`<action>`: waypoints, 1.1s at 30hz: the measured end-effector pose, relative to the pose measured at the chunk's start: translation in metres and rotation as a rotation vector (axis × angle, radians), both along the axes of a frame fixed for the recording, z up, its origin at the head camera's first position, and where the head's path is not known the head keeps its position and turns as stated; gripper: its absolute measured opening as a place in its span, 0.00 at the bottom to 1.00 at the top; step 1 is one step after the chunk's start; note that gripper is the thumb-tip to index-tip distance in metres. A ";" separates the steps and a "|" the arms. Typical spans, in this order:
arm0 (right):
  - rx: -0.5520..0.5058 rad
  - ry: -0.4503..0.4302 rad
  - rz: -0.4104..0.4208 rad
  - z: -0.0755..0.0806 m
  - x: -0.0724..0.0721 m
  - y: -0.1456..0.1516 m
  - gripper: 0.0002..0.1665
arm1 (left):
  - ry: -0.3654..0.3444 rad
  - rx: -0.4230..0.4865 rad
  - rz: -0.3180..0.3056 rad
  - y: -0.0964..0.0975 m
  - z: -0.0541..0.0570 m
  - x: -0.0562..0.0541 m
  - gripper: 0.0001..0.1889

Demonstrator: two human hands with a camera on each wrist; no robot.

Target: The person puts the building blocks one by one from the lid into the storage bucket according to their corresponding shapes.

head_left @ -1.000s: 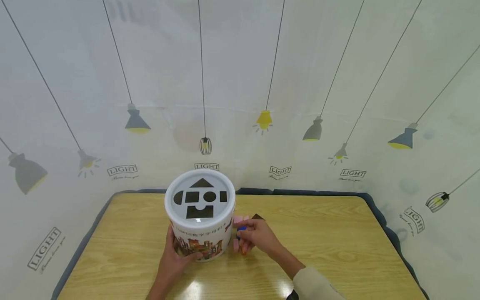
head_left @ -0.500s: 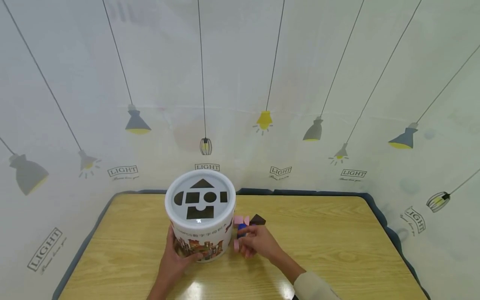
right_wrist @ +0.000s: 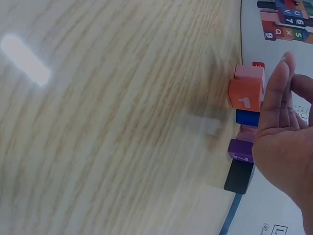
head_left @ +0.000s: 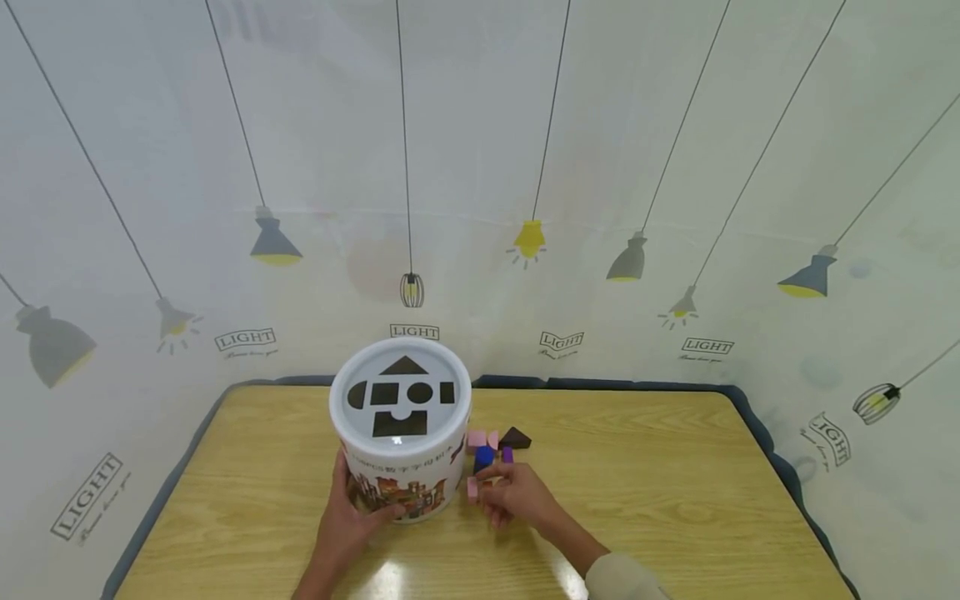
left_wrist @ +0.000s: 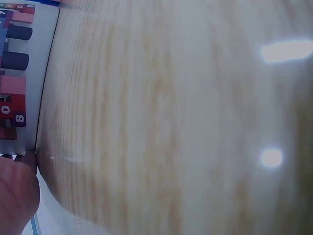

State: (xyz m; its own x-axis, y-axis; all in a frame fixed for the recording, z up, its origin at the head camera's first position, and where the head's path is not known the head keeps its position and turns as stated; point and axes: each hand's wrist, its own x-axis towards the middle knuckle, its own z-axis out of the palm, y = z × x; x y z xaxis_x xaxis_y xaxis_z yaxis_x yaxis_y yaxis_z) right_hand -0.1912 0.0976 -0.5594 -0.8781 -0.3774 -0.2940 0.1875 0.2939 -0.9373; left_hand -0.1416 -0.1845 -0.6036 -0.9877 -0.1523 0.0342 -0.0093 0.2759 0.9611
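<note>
A white lidded bucket (head_left: 401, 433) stands on the table, with dark block shapes on its lid and printed toy blocks on its side. My left hand (head_left: 348, 521) grips its lower left side, the thumb across the front. In the left wrist view that hand (left_wrist: 17, 193) shows only in part. At the bucket's right base lie small toy blocks: pink (head_left: 477, 439), blue (head_left: 483, 457), purple (head_left: 507, 455), orange (right_wrist: 245, 95) and a dark triangular one (head_left: 515, 438). My right hand (head_left: 519, 497) is beside the nearest blocks, fingers mostly straight; nothing shows held.
The light wood table (head_left: 660, 483) has a dark blue edging (head_left: 600, 385). Behind it hangs a pale wall covering (head_left: 480, 167) printed with lamps.
My right hand has drawn back slightly toward me, uncovering the blue, purple and dark triangular blocks. The left hand and the bucket look the same.
</note>
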 end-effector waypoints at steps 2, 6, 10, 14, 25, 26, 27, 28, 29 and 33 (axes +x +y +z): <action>-0.002 -0.004 0.001 -0.001 0.001 0.000 0.18 | 0.002 -0.002 -0.001 0.000 0.000 0.000 0.66; -0.012 -0.001 0.004 -0.003 0.001 0.001 0.20 | 0.003 0.002 -0.006 -0.001 0.000 0.000 0.67; -0.018 -0.003 0.008 -0.005 0.000 0.003 0.23 | 0.002 0.006 -0.008 -0.001 0.000 -0.001 0.67; -0.013 -0.012 0.011 -0.007 0.000 0.004 0.25 | 0.011 0.014 -0.012 -0.001 0.000 -0.001 0.68; 0.030 -0.062 0.022 -0.015 0.000 0.006 0.27 | 0.021 0.013 -0.010 -0.001 -0.002 -0.001 0.67; 0.032 -0.062 0.023 -0.017 0.000 0.006 0.27 | 0.020 0.013 -0.010 -0.001 -0.002 -0.002 0.66; 0.032 -0.063 0.023 -0.018 -0.001 0.006 0.27 | 0.021 0.013 -0.010 -0.001 -0.003 -0.002 0.67; 0.032 -0.064 0.023 -0.018 0.000 0.006 0.28 | 0.023 0.012 -0.013 0.000 0.001 0.000 0.67; 0.030 -0.064 0.022 -0.018 0.000 0.006 0.28 | 0.016 0.010 -0.013 -0.001 0.002 0.000 0.67; 0.002 -0.058 0.020 -0.018 0.002 0.005 0.30 | -0.005 0.009 -0.011 0.000 0.006 0.001 0.67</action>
